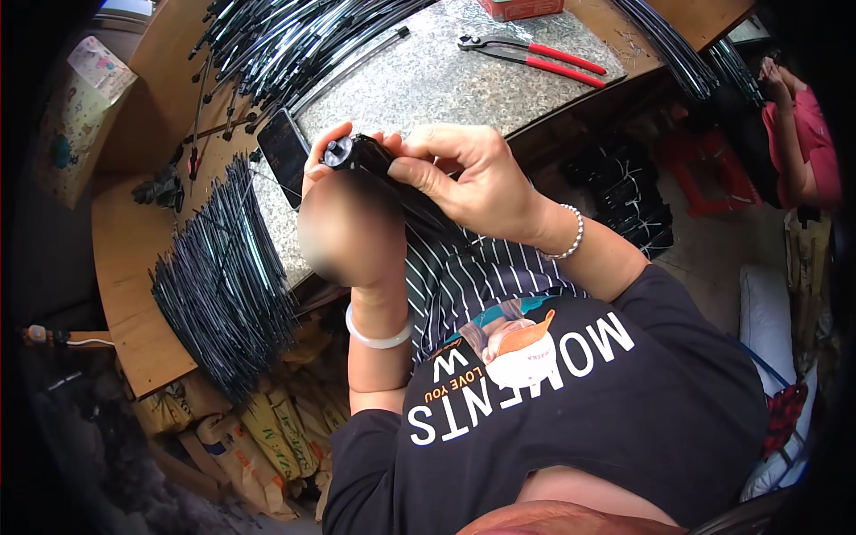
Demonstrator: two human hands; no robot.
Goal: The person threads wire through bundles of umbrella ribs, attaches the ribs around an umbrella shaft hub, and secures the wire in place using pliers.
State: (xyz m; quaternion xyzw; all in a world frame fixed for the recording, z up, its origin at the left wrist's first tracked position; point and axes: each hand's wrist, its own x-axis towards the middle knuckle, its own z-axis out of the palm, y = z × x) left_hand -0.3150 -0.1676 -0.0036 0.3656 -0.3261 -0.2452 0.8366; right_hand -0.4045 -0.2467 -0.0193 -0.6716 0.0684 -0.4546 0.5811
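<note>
My left hand (348, 209), partly smeared by a blur, is closed round the upper end of a long black piece with a round grey end (373, 159). The grey end faces up, with a dark hub at its centre. From there the piece slants down to the right, in front of my striped apron (464, 276). Its exact kind I cannot make out. My right hand (477, 178) grips the piece from the other side, thumb and fingers pinched on it near the top. A phone (283, 156) lies just left of my left hand.
Red-handled pincers (544, 62) lie on the speckled stone slab (392, 94). Piles of thin black metal rods (227, 276) cover the left side and more rods (294, 40) the back. A red stool (709, 174) stands at right, near another person (807, 147). Sacks (259, 446) lie below left.
</note>
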